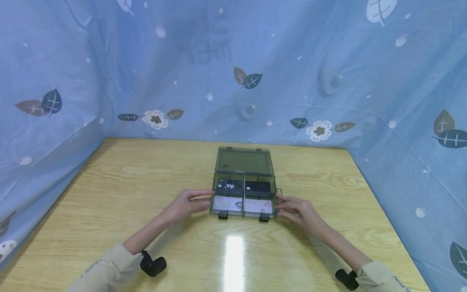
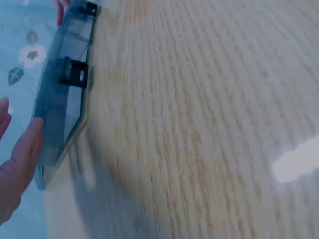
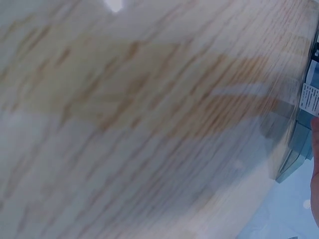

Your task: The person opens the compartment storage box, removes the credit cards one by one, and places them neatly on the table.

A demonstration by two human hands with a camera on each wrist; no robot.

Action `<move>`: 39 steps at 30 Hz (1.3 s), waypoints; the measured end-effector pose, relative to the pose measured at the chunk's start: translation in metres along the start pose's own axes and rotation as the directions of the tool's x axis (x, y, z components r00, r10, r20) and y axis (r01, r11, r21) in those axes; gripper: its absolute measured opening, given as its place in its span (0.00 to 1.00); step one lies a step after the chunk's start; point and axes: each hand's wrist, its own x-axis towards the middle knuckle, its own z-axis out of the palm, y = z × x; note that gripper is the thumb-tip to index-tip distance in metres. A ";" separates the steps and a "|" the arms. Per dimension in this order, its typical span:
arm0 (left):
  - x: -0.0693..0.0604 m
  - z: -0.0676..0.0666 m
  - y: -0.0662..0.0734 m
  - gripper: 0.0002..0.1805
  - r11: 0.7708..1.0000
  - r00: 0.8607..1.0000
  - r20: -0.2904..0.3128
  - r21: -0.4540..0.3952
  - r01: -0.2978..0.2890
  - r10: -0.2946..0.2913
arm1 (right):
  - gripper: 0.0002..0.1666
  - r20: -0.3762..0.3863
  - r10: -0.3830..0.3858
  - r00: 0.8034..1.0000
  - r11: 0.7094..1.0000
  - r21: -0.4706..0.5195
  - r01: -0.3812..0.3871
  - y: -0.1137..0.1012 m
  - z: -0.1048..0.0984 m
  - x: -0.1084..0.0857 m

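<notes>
A smoky, see-through plastic box [image 1: 243, 194] lies on the table, its lid [image 1: 244, 161] folded back away from me. A divider splits it left and right. In the left half are a black card marked Vip [image 1: 223, 186] and a white card [image 1: 226, 203]; the right half holds another black card [image 1: 257, 189] and a white VIP card [image 1: 257, 206]. My left hand [image 1: 186, 206] touches the box's left side with fairly straight fingers. On the opposite side, my right hand [image 1: 303, 213] rests its fingertips along the edge. Both wrist views show the box only partly.
Two dark latches, one at left [image 1: 223, 215] and one at right [image 1: 264, 217], stick out from the box's front edge. The wooden table [image 1: 146, 170] reaches back to a blue patterned cloth [image 1: 204, 81], which also hangs along both sides.
</notes>
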 end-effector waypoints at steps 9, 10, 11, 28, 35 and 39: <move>0.005 0.015 -0.001 0.18 0.976 0.997 -0.060 0.213 -0.036 0.049 | 0.12 -0.012 -0.013 1.000 1.000 0.018 0.013 0.001 0.001 0.000; 0.008 0.018 0.000 0.17 0.961 0.995 -0.076 0.273 -0.035 0.058 | 0.12 -0.012 -0.013 1.000 1.000 0.020 0.013 0.001 0.000 0.000; 0.011 0.020 0.001 0.17 0.941 0.993 -0.091 0.336 -0.037 0.072 | 0.12 -0.012 -0.012 1.000 1.000 0.020 0.012 0.001 0.000 0.000; 0.038 0.041 0.026 0.10 0.639 0.992 -0.119 0.761 0.110 -0.029 | 0.11 0.121 0.236 0.964 0.951 0.174 -0.255 -0.007 -0.004 0.005; 0.040 0.047 0.033 0.15 0.581 0.981 -0.147 0.791 0.191 -0.123 | 0.11 0.161 0.261 0.952 0.937 0.195 -0.290 -0.007 -0.006 0.008; 0.042 0.050 0.036 0.14 0.526 0.978 -0.130 0.827 0.199 -0.166 | 0.12 0.166 0.258 0.952 0.942 0.176 -0.286 -0.007 -0.007 0.009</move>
